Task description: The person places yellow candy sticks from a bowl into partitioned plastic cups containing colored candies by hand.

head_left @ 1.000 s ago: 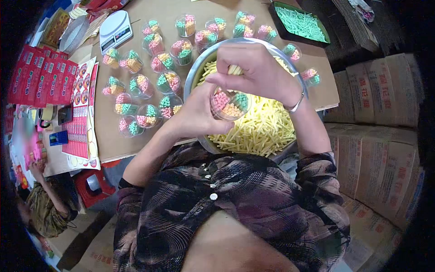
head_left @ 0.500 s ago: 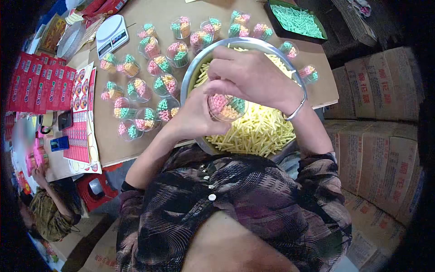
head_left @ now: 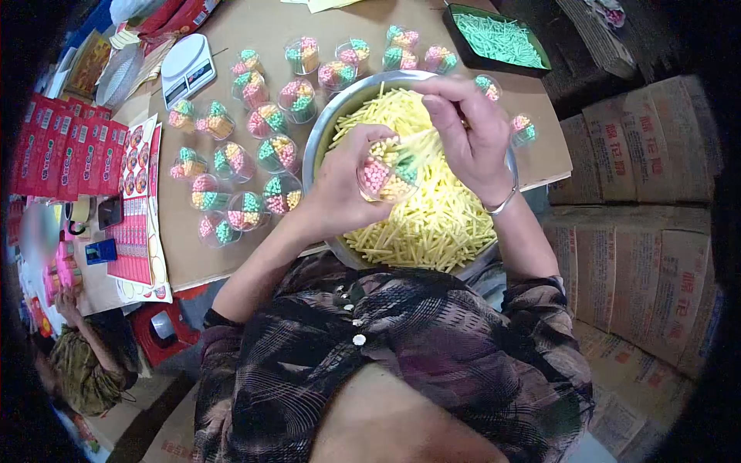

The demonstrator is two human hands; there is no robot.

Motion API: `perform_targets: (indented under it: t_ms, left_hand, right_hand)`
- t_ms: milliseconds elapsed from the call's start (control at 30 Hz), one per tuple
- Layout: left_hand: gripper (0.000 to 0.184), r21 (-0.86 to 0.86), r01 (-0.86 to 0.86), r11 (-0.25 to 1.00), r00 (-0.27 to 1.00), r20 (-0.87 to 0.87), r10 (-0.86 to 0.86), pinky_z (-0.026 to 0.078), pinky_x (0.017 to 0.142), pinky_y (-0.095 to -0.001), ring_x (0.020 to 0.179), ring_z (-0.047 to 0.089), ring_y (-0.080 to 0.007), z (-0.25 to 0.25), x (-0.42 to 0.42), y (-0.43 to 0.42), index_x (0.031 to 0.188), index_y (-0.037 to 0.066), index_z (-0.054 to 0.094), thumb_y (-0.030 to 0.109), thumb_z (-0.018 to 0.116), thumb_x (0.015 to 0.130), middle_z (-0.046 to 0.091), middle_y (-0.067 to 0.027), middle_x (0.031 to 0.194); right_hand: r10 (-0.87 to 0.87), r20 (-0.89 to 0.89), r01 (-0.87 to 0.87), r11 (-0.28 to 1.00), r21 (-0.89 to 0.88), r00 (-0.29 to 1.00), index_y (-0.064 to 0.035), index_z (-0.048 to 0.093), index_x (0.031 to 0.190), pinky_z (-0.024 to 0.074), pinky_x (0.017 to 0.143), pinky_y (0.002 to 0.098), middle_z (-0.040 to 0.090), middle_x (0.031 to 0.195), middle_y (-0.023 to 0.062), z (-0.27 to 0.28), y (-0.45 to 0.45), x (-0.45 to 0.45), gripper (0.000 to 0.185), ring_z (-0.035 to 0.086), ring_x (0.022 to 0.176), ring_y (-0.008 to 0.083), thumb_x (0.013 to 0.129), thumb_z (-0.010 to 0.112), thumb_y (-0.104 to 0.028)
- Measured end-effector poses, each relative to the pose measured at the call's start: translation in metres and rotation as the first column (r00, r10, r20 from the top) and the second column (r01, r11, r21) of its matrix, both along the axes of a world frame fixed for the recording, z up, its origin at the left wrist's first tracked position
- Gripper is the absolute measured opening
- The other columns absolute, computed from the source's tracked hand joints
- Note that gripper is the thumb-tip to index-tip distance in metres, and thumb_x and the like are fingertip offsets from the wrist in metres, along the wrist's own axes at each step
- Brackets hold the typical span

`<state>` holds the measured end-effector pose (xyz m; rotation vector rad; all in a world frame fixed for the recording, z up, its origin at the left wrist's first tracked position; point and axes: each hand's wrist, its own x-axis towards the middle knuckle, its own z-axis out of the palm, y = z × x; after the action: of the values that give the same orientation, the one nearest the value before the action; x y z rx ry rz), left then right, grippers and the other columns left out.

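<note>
My left hand (head_left: 340, 185) is wrapped round a clear plastic cup (head_left: 388, 185), tilted so that its mouth faces me. Pink, green, orange and yellow stick ends fill separate sections of it. At the cup's right side my right hand (head_left: 480, 143) pinches a few thin yellow sticks (head_left: 423, 144), smeared by motion. Below both hands is a large metal bowl (head_left: 313, 150) heaped with loose yellow sticks (head_left: 432, 235).
Several filled cups (head_left: 298, 100) stand on the brown table (head_left: 255, 23) left of and behind the bowl. A black tray (head_left: 505, 68) holds green sticks. A white scale (head_left: 187, 69) and red packaging (head_left: 69, 147) lie left. Cardboard boxes (head_left: 648, 147) are stacked right. Another person's arm (head_left: 96, 339) shows at left.
My right hand has moved right, away from over the cup, uncovering yellow sticks in the cup's upper section. My left hand keeps its hold on the cup.
</note>
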<state>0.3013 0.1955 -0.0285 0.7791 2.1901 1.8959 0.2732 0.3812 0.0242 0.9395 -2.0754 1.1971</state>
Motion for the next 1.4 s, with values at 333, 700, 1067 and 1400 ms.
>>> perform_targets:
  t_ms: [333,700,1067,1400]
  left_hand:
    - [0.068,-0.051,-0.096,0.994,0.901,-0.429,0.065,0.046,0.083,-0.0305,0.095,0.055,-0.0216,-0.012,-0.003,0.010,0.121,0.004,0.047,-0.001,0.069,0.057,0.053,-0.0099,0.113]
    - [0.067,-0.102,-0.115,0.988,0.973,-0.213,0.091,0.046,0.078,-0.0286,0.092,0.054,-0.0216,-0.012,0.004,0.010,0.122,0.002,0.046,-0.001,0.067,0.059,0.053,-0.0118,0.111]
    - [0.066,-0.184,-0.118,0.976,0.963,-0.260,0.067,0.045,0.076,-0.0285,0.088,0.054,-0.0213,-0.016,0.008,0.010,0.121,0.002,0.047,-0.001,0.067,0.059,0.054,-0.0114,0.109]
    - [0.066,0.012,-0.165,0.986,0.966,-0.198,0.164,0.046,0.079,-0.0289,0.093,0.055,-0.0209,-0.012,0.004,0.005,0.122,0.003,0.046,0.000,0.068,0.060,0.054,-0.0110,0.110]
  right_hand:
    - [-0.109,-0.183,0.128,0.988,0.092,0.977,-0.0037,0.067,0.098,0.0362,0.049,0.0220,0.058,0.070,0.0009,-0.003,0.000,0.002,0.015,0.045,0.053,0.0100,0.083,0.066,-0.004]
    - [-0.196,-0.317,0.327,0.837,0.440,0.928,-0.0074,0.063,0.095,0.0395,0.049,0.0263,0.056,0.072,-0.0018,0.003,-0.007,0.017,0.021,0.048,0.053,0.0104,0.075,0.068,-0.004]
    - [-0.161,-0.031,0.157,0.874,0.459,0.987,-0.0078,0.062,0.104,0.0424,0.053,0.0287,0.056,0.079,0.0016,0.001,-0.012,0.015,0.026,0.051,0.059,0.0130,0.079,0.066,-0.010]
    - [-0.039,-0.016,0.042,0.946,0.320,0.999,-0.0096,0.059,0.122,0.0452,0.085,0.0364,0.057,0.118,0.0109,-0.018,0.010,0.024,0.040,0.057,0.098,0.0215,0.090,0.057,-0.033]
